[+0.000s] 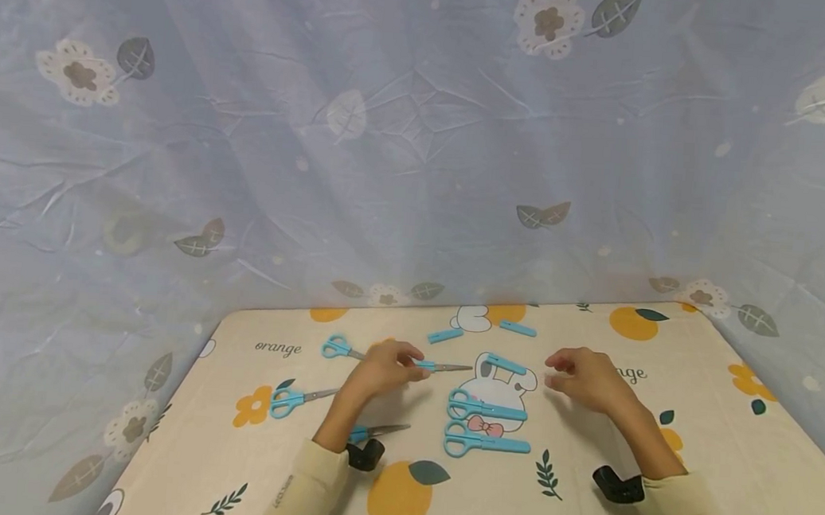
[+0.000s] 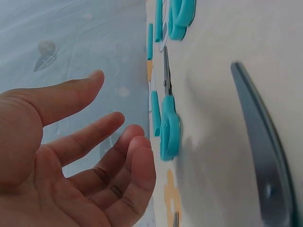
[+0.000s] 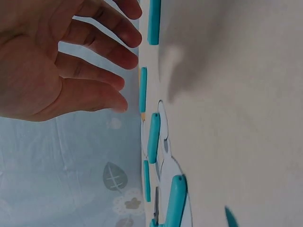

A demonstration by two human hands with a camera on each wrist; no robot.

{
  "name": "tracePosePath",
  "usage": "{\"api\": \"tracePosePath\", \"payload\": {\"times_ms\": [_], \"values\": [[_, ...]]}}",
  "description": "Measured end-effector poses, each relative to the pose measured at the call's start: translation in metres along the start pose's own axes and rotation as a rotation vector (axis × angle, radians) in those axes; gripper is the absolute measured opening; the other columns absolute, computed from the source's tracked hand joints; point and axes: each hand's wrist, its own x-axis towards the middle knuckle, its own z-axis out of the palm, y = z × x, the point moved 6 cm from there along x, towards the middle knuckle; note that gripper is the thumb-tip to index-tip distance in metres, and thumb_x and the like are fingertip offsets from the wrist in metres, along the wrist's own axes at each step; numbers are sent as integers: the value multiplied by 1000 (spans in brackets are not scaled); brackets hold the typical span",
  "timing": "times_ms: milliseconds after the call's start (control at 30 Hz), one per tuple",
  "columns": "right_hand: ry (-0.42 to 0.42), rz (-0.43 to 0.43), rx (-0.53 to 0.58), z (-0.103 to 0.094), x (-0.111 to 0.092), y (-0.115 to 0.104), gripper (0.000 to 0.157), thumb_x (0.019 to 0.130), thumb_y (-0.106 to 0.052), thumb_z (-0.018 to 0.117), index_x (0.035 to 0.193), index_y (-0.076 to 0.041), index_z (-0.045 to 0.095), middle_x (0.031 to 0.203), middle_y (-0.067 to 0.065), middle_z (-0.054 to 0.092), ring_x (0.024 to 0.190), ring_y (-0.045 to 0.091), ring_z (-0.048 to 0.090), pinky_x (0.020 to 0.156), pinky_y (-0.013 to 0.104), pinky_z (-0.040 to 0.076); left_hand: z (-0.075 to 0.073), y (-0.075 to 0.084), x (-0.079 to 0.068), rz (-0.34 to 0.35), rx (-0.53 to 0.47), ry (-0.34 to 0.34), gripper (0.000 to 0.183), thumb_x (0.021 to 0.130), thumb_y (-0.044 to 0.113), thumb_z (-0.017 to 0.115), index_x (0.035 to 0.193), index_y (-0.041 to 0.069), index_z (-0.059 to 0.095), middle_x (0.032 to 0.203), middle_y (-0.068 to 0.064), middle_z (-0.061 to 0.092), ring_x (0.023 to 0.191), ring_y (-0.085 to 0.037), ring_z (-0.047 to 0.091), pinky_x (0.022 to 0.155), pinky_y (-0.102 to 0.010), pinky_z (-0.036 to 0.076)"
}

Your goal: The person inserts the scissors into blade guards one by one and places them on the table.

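Observation:
My left hand point(image 1: 389, 367) hovers over the table with fingers loosely bent and holds nothing. Beneath it lie bare-bladed scissors point(image 1: 441, 366) with blue handles; the left wrist view shows these scissors point(image 2: 170, 125) apart from the fingertips. To the right, my right hand point(image 1: 587, 377) is raised, thumb and fingers spread, with nothing in it. Near its fingers in the right wrist view lies a blue scissor cover point(image 3: 154, 21), hidden in the head view. Another cover point(image 1: 505, 364) lies between the hands. Two sheathed scissors point(image 1: 488, 408) point(image 1: 489, 443) lie in front of it.
More bare scissors lie at left: one pair point(image 1: 337, 346) farther back, another point(image 1: 287, 400) nearer, and a third point(image 1: 364, 432) partly behind the left wrist. Two loose covers point(image 1: 445, 336) point(image 1: 518, 329) lie toward the back. A patterned curtain point(image 1: 418, 170) hangs behind the printed tablecloth point(image 1: 510, 512).

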Motion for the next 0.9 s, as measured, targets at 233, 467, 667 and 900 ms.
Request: {"api": "tracePosePath", "payload": {"times_ms": [233,467,667,900], "values": [[26,-23,-39,-6,-1,8,33,97,-16,78,125,0,75,126,28,72,115,46,67,99,65,57,-16,-15,-5,-31,12,38,38,97,30,80,128,8,77,112,-10,77,101,-27,70,86,-46,60],[50,-38,-72,-15,-1,17,37,96,-17,80,128,1,73,127,30,70,116,49,65,97,67,56,-30,-19,-6,-47,8,64,39,99,29,79,131,7,76,113,-11,77,102,-28,70,85,-45,61],[69,-37,-85,-21,-3,24,40,95,-15,81,129,3,72,130,34,68,117,52,64,97,67,57,-45,-27,-9,-49,22,112,41,99,28,79,133,6,74,119,-14,76,106,-31,71,84,-44,61],[58,-41,-87,-21,-1,33,40,93,-14,82,128,4,72,128,35,68,115,52,65,95,67,58,-59,-40,-17,-82,57,143,42,99,30,79,134,7,74,121,-14,76,113,-35,71,94,-53,60]]}}
